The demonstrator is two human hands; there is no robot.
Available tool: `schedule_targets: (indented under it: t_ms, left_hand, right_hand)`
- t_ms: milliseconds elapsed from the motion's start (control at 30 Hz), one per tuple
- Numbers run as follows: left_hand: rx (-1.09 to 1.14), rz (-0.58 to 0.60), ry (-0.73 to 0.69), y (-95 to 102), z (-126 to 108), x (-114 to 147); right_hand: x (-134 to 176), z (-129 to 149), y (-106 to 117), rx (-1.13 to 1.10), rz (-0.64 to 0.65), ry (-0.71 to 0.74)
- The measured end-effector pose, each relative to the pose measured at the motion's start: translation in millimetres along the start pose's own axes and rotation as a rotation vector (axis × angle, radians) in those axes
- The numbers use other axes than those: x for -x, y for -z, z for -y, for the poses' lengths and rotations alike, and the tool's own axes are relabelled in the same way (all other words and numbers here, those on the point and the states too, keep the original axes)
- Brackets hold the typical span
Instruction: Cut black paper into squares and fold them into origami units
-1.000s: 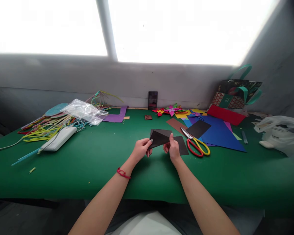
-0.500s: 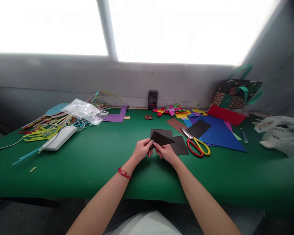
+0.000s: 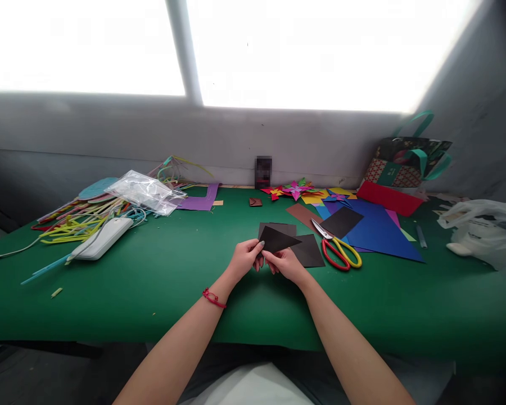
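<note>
Both hands pinch a folded black sheet of paper, a triangle whose long point reaches to the right. My left hand is closed on its left corner, thumb on top. Along the lower edge, my right hand grips it between thumb and fingers, close beside the left. Behind the folded piece lies a flat black sheet, partly covered. Another black sheet rests to the right of my right hand. Scissors with one red and one yellow handle lie beyond it, blades slightly apart.
Blue paper and a black piece lie to the right. Bright paper flowers and a small brown folded piece sit farther back. At left are a white power strip and a clear plastic bag. A plastic bag stands far right.
My right thumb and fingers have shifted slightly left along the folded paper's lower edge. The left hand and the things on the table look unmoved.
</note>
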State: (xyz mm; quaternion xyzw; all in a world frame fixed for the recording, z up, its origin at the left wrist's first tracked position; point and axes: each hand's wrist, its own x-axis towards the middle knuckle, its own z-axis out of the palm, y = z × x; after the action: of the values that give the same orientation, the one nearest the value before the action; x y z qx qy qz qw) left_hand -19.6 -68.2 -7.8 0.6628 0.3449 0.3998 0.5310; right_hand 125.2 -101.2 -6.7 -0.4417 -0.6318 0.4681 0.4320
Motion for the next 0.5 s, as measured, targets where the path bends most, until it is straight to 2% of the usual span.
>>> schedule_targets:
  t_ms: [133,333,500]
  left_hand:
    - [-0.03,-0.014,-0.015,0.1,0.4,0.6]
    - [-0.084,-0.022,-0.029,-1.5,2.3,0.8]
    - [-0.1,-0.067,-0.092,0.2,2.8,-0.3]
  right_hand:
    - [-0.1,-1.1,-0.8,0.044,-0.017,-0.009]
    - [-0.5,-3.1,-1.2,-0.003,-0.047,0.005]
    - [-2.5,-3.6,-1.7,0.007,-0.068,0.008]
